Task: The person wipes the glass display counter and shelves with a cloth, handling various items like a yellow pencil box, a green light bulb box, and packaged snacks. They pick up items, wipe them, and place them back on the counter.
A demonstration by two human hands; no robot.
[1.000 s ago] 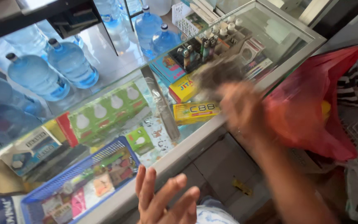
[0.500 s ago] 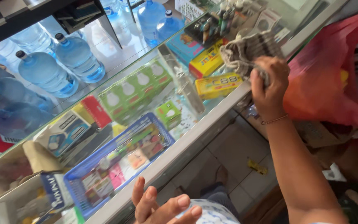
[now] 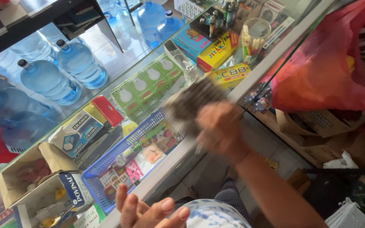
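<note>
- Wiping glass counter top [image 3: 275,55]: right hand [image 3: 220,131] is closed round a grey cloth [image 3: 193,101], pressed on the glass; both motion-blurred.
- Cloth sticks out just beyond the knuckles, directly over the blue basket [image 3: 106,169] and green boxes [image 3: 144,86] inside the case.
- Left hand [image 3: 148,209] is empty, fingers loosely spread, palm up, near the lap, apart from the counter edge.
- Progress, judged: mid-wipe, hand at mid-counter; can't tell which stretches are already clean, glass shows reflections both sides.
- Red plastic bag [image 3: 330,71] hangs to the right of the wiping hand, untouched.
</note>
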